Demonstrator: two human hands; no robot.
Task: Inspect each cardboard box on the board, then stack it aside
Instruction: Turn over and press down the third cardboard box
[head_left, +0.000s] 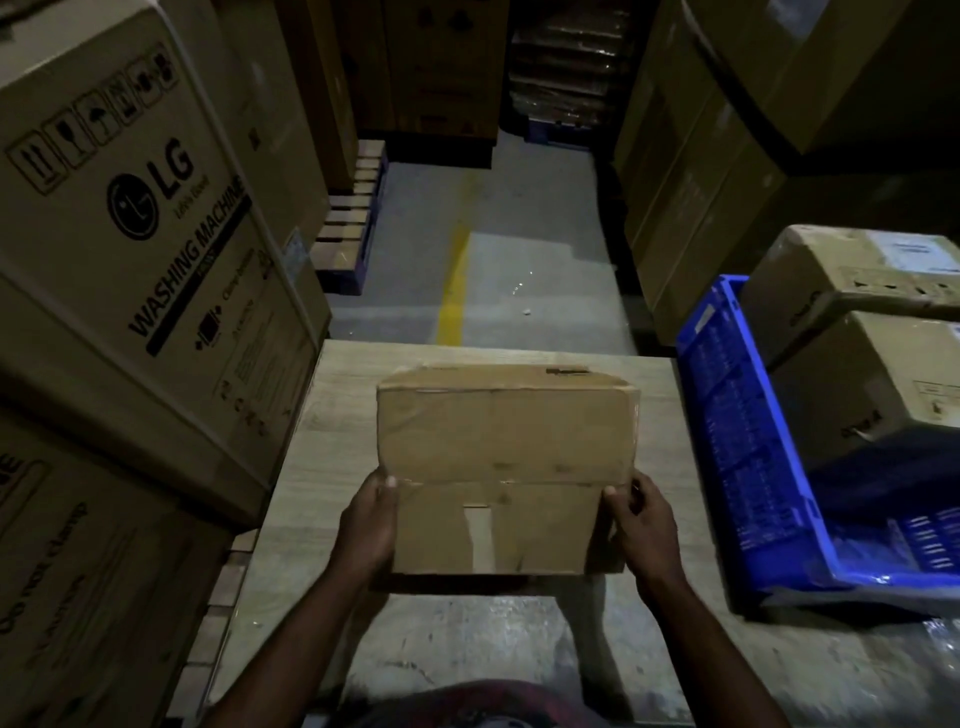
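A plain brown cardboard box (506, 441) sits tilted over the near part of a pale wooden board (332, 415). Its near side carries strips of tape. My left hand (366, 525) grips the box's near left corner, thumb on the front face. At the near right corner my right hand (641, 519) holds it the same way, fingers curled round the edge. The box's underside is hidden.
Large washing-machine cartons (135, 223) are stacked close on the left. A blue plastic crate (727, 415) stands on the right, with two cardboard boxes (878, 322) beyond it. Tall cartons (727, 156) line the far right. A concrete aisle with a yellow line (454, 291) runs ahead.
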